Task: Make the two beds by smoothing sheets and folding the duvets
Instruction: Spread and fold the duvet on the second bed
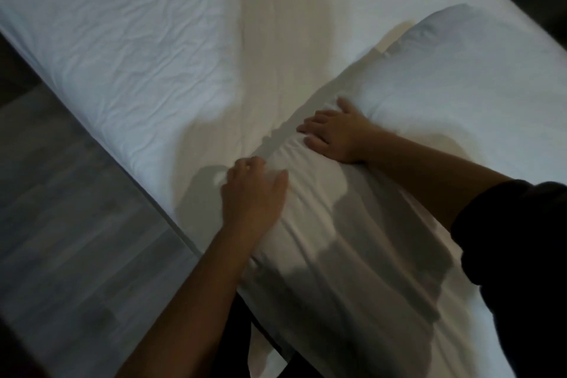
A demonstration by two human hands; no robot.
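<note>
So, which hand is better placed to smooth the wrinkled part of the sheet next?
Probably the left. The left hand rests at the edge of the duvet, right beside the wrinkled sheet. The right hand presses flat farther in on the duvet, away from those wrinkles.

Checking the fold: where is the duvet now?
Head view: the duvet lies across the right side of the sheet, with the left hand and right hand resting on its left edge.

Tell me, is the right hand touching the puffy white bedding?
Touching. The head view shows the right hand lying flat on the puffy white bedding, with the fabric bunching at its fingertips.
</note>
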